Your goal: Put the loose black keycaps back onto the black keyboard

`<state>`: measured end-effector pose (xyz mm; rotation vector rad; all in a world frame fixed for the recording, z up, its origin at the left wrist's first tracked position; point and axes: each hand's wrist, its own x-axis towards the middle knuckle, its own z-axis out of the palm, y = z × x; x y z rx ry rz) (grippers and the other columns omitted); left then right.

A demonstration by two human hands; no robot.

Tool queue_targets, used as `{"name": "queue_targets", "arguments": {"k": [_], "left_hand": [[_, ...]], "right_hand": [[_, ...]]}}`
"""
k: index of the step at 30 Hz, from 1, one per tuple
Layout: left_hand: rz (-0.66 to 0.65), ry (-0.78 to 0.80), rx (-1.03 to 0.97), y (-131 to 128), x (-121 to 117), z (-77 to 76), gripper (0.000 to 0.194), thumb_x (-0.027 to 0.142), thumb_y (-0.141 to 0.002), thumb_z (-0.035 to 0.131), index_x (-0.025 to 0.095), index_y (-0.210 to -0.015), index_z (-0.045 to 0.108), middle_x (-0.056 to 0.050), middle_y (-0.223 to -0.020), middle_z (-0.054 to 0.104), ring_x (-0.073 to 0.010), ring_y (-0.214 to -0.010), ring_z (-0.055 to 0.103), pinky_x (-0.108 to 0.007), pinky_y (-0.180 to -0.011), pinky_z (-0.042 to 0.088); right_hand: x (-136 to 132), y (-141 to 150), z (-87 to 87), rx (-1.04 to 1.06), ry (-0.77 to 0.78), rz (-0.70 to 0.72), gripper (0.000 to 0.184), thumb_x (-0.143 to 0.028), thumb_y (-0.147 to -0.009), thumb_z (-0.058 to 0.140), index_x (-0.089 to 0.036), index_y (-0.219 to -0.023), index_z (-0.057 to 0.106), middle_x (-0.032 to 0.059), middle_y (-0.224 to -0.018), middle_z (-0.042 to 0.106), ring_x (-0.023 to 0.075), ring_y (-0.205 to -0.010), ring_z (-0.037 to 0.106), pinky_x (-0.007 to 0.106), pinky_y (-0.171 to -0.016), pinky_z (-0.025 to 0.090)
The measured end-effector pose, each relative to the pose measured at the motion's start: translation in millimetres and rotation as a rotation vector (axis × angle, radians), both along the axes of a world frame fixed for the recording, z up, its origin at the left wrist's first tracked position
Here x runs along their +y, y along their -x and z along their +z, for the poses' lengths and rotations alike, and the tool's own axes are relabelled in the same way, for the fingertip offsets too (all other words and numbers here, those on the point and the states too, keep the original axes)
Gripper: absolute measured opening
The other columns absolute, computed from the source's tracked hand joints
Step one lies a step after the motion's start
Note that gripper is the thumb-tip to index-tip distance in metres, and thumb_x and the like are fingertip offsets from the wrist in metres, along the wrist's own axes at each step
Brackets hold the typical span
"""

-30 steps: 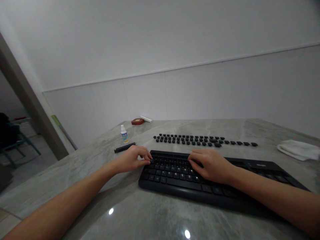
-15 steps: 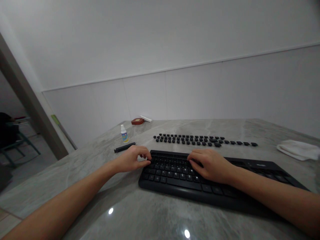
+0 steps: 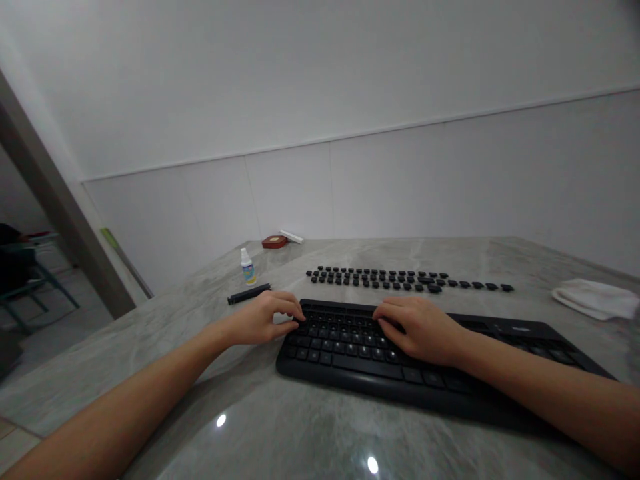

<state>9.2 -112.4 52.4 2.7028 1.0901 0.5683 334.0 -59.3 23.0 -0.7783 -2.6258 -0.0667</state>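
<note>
A black keyboard (image 3: 360, 381) lies on the grey marbled table, with keycaps on its lower rows and bare sockets in upper rows. At its upper left corner is my left hand (image 3: 263, 318), its fingertips on the leftmost keys and the thumb by the edge, fingers apart. My right hand (image 3: 420, 327) rests across the middle of the keyboard, thumb and forefinger drawn together over the upper rows. Whatever lies between those fingertips is too small or hidden. Behind the keyboard, loose black keycaps (image 3: 375, 278) sit in rows.
Left of the keycaps stand a small white spray bottle (image 3: 248, 268) and a black bar-shaped piece (image 3: 249, 294). A reddish-brown case (image 3: 275, 242) and a white flat object (image 3: 291, 237) lie near the wall. On the right is a folded white cloth (image 3: 595, 299).
The fingers of my left hand have straightened slightly and reach a little farther onto the upper left keys. My right hand has barely moved. The loose keycaps stay in place.
</note>
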Motion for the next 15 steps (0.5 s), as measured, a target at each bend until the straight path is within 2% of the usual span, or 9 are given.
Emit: {"name": "queue_targets", "arguments": {"k": [3, 8, 11, 15], "left_hand": [[0.029, 0.0, 0.017, 0.7, 0.7, -0.7, 0.017, 0.016, -0.088, 0.06, 0.019, -0.102, 0.069, -0.005, -0.099, 0.067, -0.0157, -0.089, 0.062, -0.03, -0.084, 0.049], [0.095, -0.032, 0.029, 3.0, 2.7, -3.3, 0.025, 0.02, -0.09, 0.059, 0.02, -0.115, 0.064, -0.004, -0.091, 0.065, -0.0158, -0.08, 0.059, -0.031, -0.078, 0.048], [0.045, -0.01, -0.03, 3.0, 1.8, -2.1, 0.03, 0.02, -0.093, 0.056, 0.021, -0.122, 0.06, -0.004, -0.091, 0.064, -0.0158, -0.081, 0.059, -0.032, -0.08, 0.048], [-0.086, 0.089, -0.052, 0.0, -2.1, 2.6, 0.033, 0.016, -0.094, 0.053, 0.023, -0.126, 0.058, -0.007, -0.105, 0.064, -0.017, -0.094, 0.06, -0.033, -0.086, 0.048]], "right_hand": [[-0.6, -0.7, 0.2, 0.001, 0.003, 0.005, 0.021, -0.017, -0.089, 0.046, -0.016, -0.093, 0.067, 0.0073, -0.087, 0.067, 0.0205, -0.077, 0.063, 0.031, -0.07, 0.045], [1.4, -1.2, -1.6, -0.001, 0.001, 0.007, 0.022, -0.018, -0.089, 0.046, -0.016, -0.093, 0.067, 0.0075, -0.087, 0.067, 0.0206, -0.078, 0.063, 0.031, -0.07, 0.046], [1.7, -1.3, -2.3, 0.003, -0.001, 0.009, 0.022, -0.017, -0.089, 0.046, -0.016, -0.094, 0.067, 0.0078, -0.088, 0.067, 0.0207, -0.079, 0.064, 0.032, -0.072, 0.046], [0.7, -1.1, -1.8, 0.002, -0.002, 0.007, 0.022, -0.017, -0.089, 0.046, -0.016, -0.094, 0.067, 0.0076, -0.088, 0.067, 0.0204, -0.078, 0.063, 0.032, -0.071, 0.046]]}}
